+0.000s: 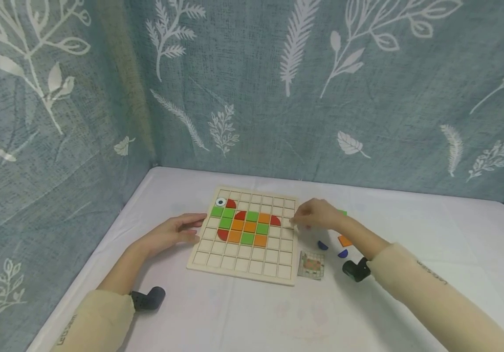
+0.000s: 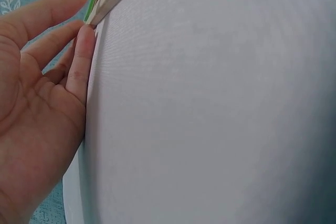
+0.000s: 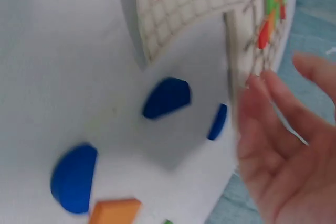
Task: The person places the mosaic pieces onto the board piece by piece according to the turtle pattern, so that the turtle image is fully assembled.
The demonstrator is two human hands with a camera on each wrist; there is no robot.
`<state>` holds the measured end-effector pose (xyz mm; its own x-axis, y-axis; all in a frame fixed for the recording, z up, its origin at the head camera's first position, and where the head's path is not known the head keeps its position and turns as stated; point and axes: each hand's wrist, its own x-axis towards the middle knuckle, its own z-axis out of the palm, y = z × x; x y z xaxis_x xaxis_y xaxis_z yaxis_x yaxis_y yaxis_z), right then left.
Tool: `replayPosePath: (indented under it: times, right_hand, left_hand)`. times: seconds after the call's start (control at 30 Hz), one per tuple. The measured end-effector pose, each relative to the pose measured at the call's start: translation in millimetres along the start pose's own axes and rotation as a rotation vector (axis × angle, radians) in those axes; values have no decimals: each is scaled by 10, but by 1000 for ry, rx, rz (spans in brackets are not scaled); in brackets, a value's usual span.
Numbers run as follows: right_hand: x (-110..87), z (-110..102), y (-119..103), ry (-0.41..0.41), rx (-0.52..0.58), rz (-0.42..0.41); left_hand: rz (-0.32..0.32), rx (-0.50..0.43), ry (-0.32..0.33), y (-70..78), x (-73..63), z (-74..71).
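A pale wooden grid board [image 1: 245, 264] lies on the table, with green, orange and red tiles forming a fish-like pattern and a white eye tile [image 1: 221, 201] at its upper left. My left hand [image 1: 170, 235] is at the board's left edge, fingers fairly straight and fingertips right at the rim; the left wrist view [image 2: 44, 93] agrees. At the right edge my right hand [image 1: 317, 214] reaches over the rim. In the right wrist view its fingers [image 3: 286, 98] are extended and nothing shows between them. Blue rounded pieces [image 3: 168, 98] lie near this hand.
A picture card [image 1: 311, 265] with a matching grid pattern lies beside the board's lower right corner. Right of the board are an orange tile [image 1: 345, 240] and a green piece [image 1: 342, 213], partly behind the right arm. A patterned blue-green curtain [image 1: 252, 98] hangs behind the table.
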<state>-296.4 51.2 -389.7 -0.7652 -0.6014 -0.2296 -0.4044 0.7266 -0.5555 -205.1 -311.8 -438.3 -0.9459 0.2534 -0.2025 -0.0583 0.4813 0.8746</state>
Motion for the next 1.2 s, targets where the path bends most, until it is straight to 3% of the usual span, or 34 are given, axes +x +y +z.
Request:
replayPosePath:
  times: [0.13,0.23,0.5,0.63,0.93,1.2]
  right_hand:
    - [-91,-91,20,-171,-5,39]
    - [-162,-147,53,-192,-11,57]
    - [-408,-188,253,0,-100,2]
    - [-522,-191,409,65,-113,-6]
    - [-787,-104,668,206,-157,-176]
    - [-853,-30,772,195,-194,-157]
  left_hand:
    - [-7,1,5,6,-1,0]
    - [-7,16,9,15,-1,5]
    - [-8,21,16,-12,7,22]
    - [22,8,1,1,-12,11]
    - [27,0,-2,-5,-19,18]
    - [45,-8,-9,-12,-12,10]
